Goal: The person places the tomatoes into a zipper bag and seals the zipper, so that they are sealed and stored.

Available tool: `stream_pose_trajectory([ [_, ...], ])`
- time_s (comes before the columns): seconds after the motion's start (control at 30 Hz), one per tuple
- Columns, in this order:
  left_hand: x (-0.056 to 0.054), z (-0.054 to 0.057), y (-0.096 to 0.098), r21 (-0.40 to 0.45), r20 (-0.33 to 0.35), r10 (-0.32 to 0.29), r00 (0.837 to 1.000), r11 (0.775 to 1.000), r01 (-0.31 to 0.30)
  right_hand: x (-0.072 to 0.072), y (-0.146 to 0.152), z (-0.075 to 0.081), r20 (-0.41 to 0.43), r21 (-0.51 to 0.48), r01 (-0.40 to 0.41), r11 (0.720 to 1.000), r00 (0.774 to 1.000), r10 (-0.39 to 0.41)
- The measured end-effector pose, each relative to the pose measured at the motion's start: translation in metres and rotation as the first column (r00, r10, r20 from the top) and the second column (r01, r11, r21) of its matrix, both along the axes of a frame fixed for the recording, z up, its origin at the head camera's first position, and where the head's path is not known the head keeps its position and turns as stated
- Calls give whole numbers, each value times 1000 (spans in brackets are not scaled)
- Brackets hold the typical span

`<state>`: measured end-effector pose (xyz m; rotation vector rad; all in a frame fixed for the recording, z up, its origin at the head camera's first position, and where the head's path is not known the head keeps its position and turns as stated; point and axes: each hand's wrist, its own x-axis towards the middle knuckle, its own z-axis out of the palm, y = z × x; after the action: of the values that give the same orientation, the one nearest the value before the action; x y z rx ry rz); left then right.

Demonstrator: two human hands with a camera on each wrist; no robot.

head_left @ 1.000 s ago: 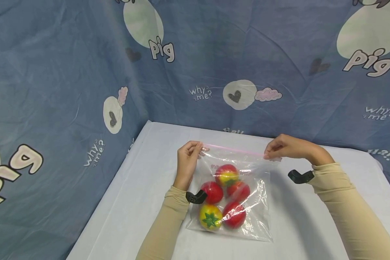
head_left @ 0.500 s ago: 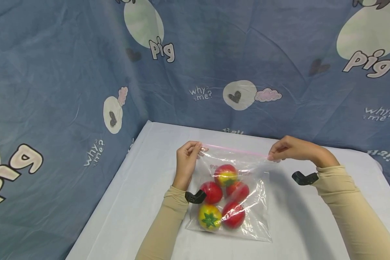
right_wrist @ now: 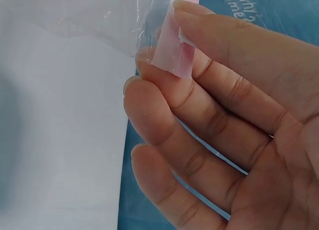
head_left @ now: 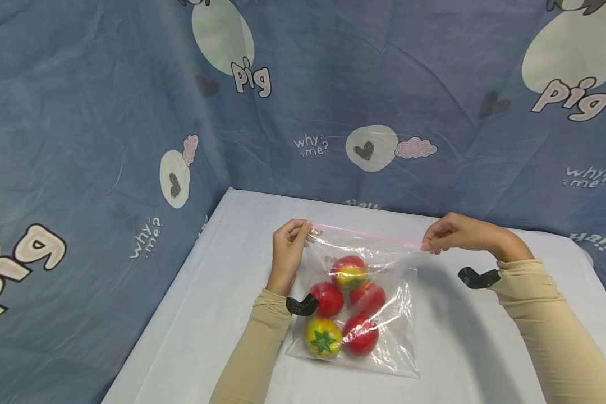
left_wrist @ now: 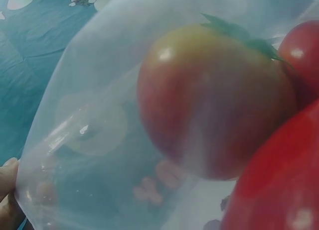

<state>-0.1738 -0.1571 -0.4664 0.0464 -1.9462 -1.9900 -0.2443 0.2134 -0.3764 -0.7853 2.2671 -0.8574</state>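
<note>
A clear zip bag [head_left: 401, 342] with a pink zip strip [head_left: 366, 233] along its top holds several toy tomatoes. One is yellow with a green star-shaped leaf [head_left: 324, 338]; a red-and-yellow tomato [head_left: 348, 268] lies nearest the strip, and the others are red [head_left: 361, 336]. My left hand [head_left: 287, 252] pinches the bag's top left corner. At the top right corner, my right hand [head_left: 462, 233] pinches the end of the strip between thumb and forefinger, its other fingers loosely bent. In the left wrist view a tomato [left_wrist: 214, 105] shows through the hazy plastic, with left fingertips [left_wrist: 7, 179] at the bag's edge.
The bag is over a white-covered table [head_left: 202, 314]. Behind and to the left hangs a blue printed cloth [head_left: 283, 101]. Black camera mounts [head_left: 478, 278] stick out from both wrists.
My right hand has slid rightward along the pink strip to its end. The bag has shifted slightly left, and my left hand has moved a little left with its corner.
</note>
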Motion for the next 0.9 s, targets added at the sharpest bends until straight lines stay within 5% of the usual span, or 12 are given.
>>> stream_pose_trajectory([
  [0.37,-2,-2,0,10,20,-12,1000,1000,12,-1,2,-5,25,-2,14,1000,1000,-14],
  [0.9,-8,-21,-6,-32,151,-30,988,999,35,-8,0,-40,5,-15,72,997,997,-72],
])
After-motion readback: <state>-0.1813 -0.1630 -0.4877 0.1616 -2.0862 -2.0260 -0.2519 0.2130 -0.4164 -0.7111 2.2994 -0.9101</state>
